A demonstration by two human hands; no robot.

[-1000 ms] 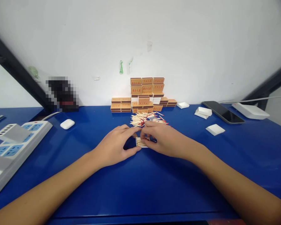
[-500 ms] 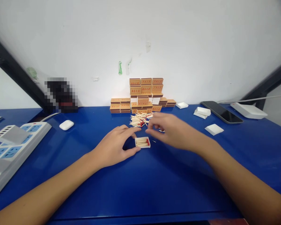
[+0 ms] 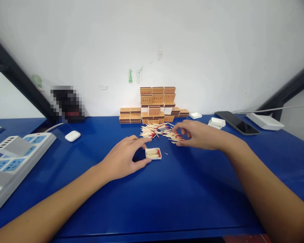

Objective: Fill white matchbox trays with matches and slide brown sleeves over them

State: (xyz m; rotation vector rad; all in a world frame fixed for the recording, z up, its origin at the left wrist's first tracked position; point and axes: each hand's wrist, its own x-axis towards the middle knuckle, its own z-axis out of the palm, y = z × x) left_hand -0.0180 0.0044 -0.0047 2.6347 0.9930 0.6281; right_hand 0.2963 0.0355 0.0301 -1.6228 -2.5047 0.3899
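A white matchbox tray [image 3: 153, 158] lies on the blue table, part filled with red-headed matches [image 3: 154, 153]. My left hand [image 3: 126, 157] steadies it at its left end, thumb at the near corner and fingers at the far one. Farther back, loose matches are heaped in a left pile [image 3: 149, 130] and a right pile [image 3: 172, 135]. My right hand [image 3: 196, 134] is at the right edge of the right pile, thumb and fingers apart, with no match visible between them.
Orange matchboxes [image 3: 157, 98] stand stacked against the wall. White trays [image 3: 195, 115], a phone [image 3: 236, 123] and a white box-shaped device [image 3: 265, 121] lie on the right. At left are a white earbud case [image 3: 72, 136] and a power strip [image 3: 38, 148].
My right hand has moved right, from above the matches to the right pile's edge, and its fingers have spread. My left hand stays at the tray.
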